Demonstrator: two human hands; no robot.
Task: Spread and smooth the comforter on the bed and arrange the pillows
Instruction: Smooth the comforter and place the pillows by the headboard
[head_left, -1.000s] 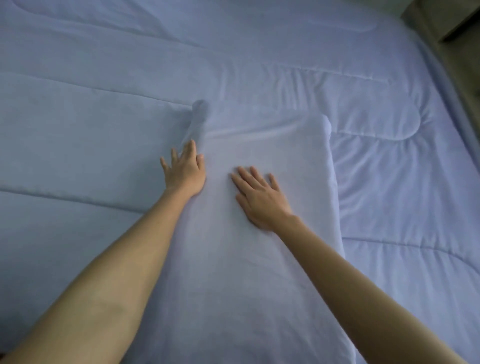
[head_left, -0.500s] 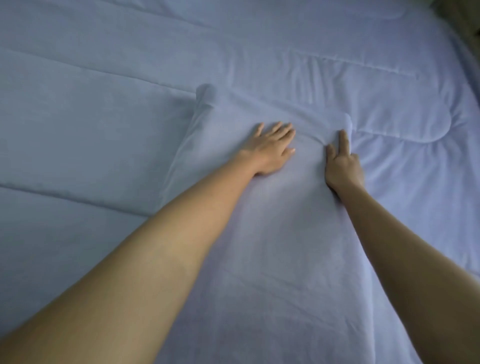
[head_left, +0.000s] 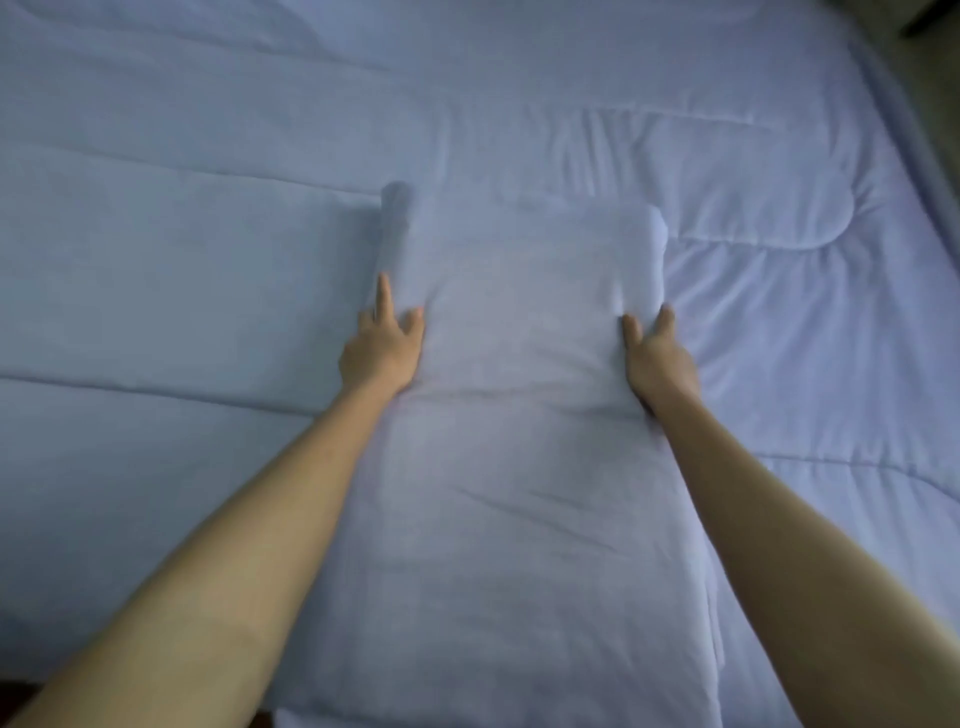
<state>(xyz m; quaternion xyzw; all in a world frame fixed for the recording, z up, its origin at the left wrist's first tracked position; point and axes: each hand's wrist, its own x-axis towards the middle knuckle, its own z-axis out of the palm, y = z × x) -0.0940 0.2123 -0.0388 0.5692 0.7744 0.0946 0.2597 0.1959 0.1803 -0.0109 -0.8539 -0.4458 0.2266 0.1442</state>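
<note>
A pale blue pillow (head_left: 519, 415) lies lengthwise on the pale blue quilted comforter (head_left: 208, 270), reaching from the near edge toward the middle of the bed. My left hand (head_left: 384, 348) is at the pillow's left edge, thumb on top and index finger pointing straight along the side. My right hand (head_left: 657, 358) holds the right edge, thumb on top and fingers down the side. The fabric puckers at both thumbs. My other fingers are hidden behind the pillow's sides.
The comforter covers the whole bed, with stitched seams and soft wrinkles to the right (head_left: 779, 291). The bed's right edge (head_left: 914, 135) borders a dark floor strip and a piece of furniture at the top right corner.
My left hand moved from the top middle of the pillow out to its left edge. My right hand slid back along the right edge and took hold of it.
</note>
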